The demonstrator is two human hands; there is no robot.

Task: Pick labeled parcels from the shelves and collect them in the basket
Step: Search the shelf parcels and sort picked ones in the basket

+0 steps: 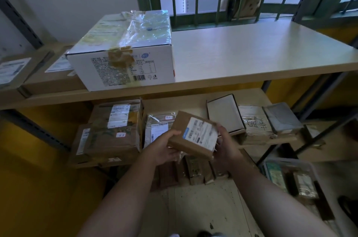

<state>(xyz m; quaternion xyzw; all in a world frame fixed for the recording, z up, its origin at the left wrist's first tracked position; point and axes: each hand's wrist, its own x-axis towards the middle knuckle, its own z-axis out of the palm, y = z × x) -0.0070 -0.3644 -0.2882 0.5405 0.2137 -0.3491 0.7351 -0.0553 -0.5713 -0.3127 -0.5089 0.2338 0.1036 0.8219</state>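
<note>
Bare forearms rise from the bottom edge toward the shelving. At their ends, the fingers of the left hand curl round the near-left edge of a small brown cardboard parcel, and the right hand grips the opposite edge. Held between both hands, the parcel is tilted with its white shipping label facing up, most likely so the label can be checked before the parcel goes on. It hangs in the air in front of the lower shelf, clear of the taped parcels lying there. Low on the right, the translucent plastic basket has several parcels in it; this one is not yet among them. A large white carton sits on the upper shelf.
</note>
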